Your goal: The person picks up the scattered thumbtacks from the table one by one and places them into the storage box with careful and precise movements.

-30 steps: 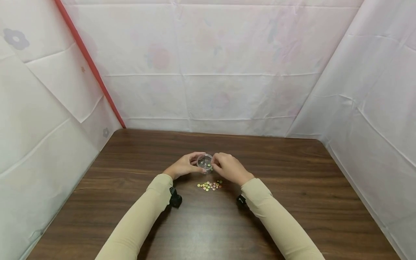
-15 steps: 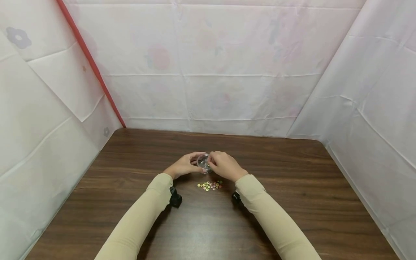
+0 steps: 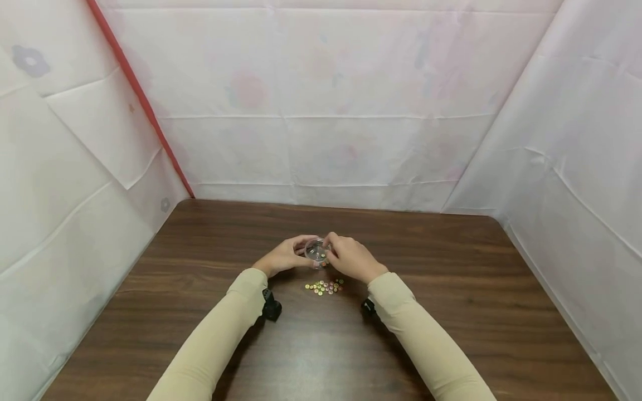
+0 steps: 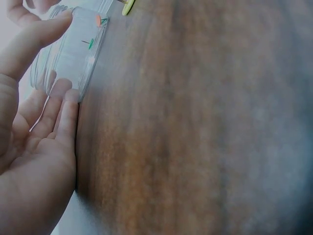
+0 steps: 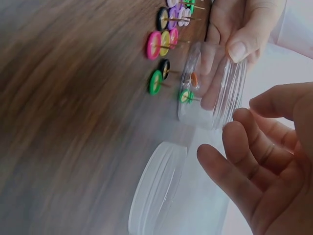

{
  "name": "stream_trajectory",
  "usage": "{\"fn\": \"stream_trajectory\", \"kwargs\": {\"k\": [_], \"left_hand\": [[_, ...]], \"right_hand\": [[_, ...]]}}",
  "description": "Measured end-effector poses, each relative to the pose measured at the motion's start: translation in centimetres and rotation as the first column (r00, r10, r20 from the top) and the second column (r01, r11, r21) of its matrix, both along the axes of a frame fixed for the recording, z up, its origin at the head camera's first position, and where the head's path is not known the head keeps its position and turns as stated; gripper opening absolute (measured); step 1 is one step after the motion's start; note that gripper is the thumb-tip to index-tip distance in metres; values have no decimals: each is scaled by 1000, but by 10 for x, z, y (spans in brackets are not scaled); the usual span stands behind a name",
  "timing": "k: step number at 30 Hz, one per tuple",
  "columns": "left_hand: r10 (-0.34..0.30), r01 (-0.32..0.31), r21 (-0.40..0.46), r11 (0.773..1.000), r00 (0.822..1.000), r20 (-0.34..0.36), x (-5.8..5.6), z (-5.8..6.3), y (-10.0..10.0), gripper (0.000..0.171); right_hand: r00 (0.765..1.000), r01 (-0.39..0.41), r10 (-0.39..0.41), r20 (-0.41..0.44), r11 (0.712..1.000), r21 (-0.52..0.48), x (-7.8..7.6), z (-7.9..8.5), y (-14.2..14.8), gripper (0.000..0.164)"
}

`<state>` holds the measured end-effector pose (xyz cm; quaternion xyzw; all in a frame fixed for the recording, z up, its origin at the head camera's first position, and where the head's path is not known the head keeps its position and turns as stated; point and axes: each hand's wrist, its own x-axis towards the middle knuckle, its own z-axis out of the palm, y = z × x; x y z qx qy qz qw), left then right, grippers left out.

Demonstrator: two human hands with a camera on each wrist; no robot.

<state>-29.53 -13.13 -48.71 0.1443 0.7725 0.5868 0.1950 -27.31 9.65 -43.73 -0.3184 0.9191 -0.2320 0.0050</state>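
Observation:
A clear plastic jar (image 3: 315,252) stands on the table. My left hand (image 3: 285,256) grips its side, thumb at the near side and fingers round the back. Inside the jar are an orange thumbtack (image 5: 194,80) and a green thumbtack (image 5: 185,96). My right hand (image 3: 352,258) is at the jar's mouth. In the right wrist view its fingers (image 5: 237,142) are loosely bent, with nothing seen between them and the thumb. Several coloured thumbtacks (image 3: 321,287) lie nearer me than the jar, among them a pink thumbtack (image 5: 154,45), pins pointing up.
A round see-through lid (image 5: 155,193) lies on the table beside the jar, below my right hand in the right wrist view. The dark wooden table (image 3: 241,356) ends at white curtains (image 3: 321,150) behind and on both sides.
Over the last half second my right hand's fingertips have drawn back a little to the right from over the jar's mouth. An orange tack now shows in the jar. The left hand stays put.

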Motion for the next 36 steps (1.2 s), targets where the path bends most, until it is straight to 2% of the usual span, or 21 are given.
{"fn": "stream_trajectory", "kwargs": {"k": [5, 10, 13, 23, 36], "left_hand": [[-15, 15, 17, 1000, 1000, -19, 0, 0, -1, 77], [-17, 17, 15, 1000, 999, -37, -1, 0, -2, 79], [-10, 10, 12, 1000, 999, -32, -1, 0, -2, 79], [-1, 0, -8, 1000, 1000, -27, -1, 1, 1, 78], [-11, 11, 23, 1000, 1000, -13, -1, -1, 2, 79]], "right_hand": [[1000, -6, 7, 14, 1000, -18, 4, -2, 9, 13], [999, -29, 30, -15, 999, 22, 8, -4, 17, 5], [999, -43, 43, 0, 998, 39, 10, -5, 20, 3], [995, -79, 74, 63, 994, 79, 16, -11, 28, 5], [993, -108, 102, 56, 989, 100, 23, -13, 34, 8]]}}
